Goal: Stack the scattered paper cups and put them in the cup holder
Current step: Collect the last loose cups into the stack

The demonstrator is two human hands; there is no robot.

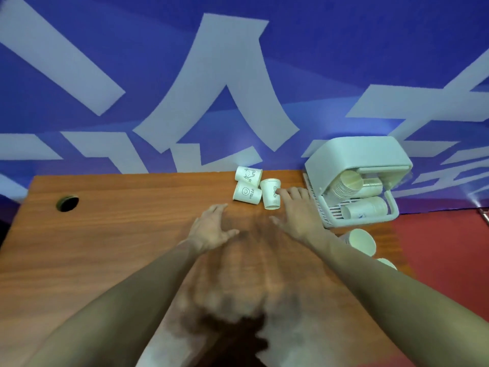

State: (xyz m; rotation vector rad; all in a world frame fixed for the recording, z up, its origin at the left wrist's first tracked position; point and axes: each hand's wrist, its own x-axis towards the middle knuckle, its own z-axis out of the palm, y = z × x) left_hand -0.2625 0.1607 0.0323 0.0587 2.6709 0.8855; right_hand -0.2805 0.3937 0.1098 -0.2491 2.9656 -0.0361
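Three white tapered paper cups (pixel 252 188) with line drawings lie clustered at the far edge of your wood-grain bench (pixel 119 247). Your right hand (pixel 300 211) spreads open, fingertips touching the nearest cup; your left hand (pixel 211 229) hovers open, holding nothing. The white plastic cup holder (pixel 354 178), with stacked cups inside, stands just right.

A wooden table (pixel 119 234) with a cable hole (pixel 67 203) stands against a blue wall (pixel 344 49) with large pale lettering, red floor (pixel 444 247) beside.
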